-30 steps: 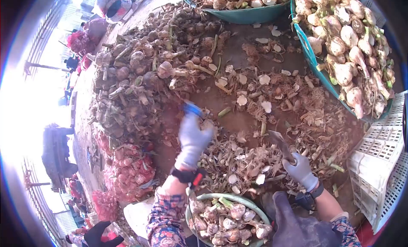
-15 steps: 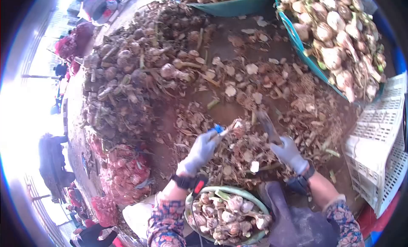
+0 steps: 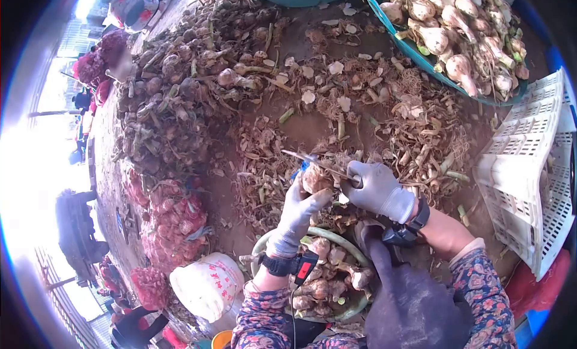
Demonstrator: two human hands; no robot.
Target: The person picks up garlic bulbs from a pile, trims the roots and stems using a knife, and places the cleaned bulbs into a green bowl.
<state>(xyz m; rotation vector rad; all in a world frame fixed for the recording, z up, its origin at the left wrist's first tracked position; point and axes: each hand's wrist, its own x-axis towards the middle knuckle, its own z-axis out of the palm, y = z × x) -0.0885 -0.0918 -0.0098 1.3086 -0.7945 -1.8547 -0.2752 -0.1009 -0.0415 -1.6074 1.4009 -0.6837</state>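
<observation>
My left hand [image 3: 299, 211], in a pale glove, is closed around a garlic bulb [image 3: 315, 178], with a bit of blue at the fingertips. A knife [image 3: 318, 163] is gripped by its handle in my right hand [image 3: 378, 191], also gloved. Its blade points left and lies across the top of the bulb. Below my hands, a green-rimmed basin [image 3: 344, 241] holds several garlic bulbs. Cut stems, roots and peel [image 3: 421, 130] are scattered on the ground around and beyond my hands.
A heap of untrimmed garlic [image 3: 174, 103] lies at the left. At the upper right stands a teal basin [image 3: 415, 59] full of bulbs. White perforated crates [image 3: 520, 169] lean at the right. A white bucket [image 3: 207, 286] and red net bags [image 3: 174, 229] are at the lower left.
My right hand has moved left and turned, bringing the knife from apart onto the bulb. My left hand now wraps the bulb more closely. The view has shifted, showing more of the white bucket.
</observation>
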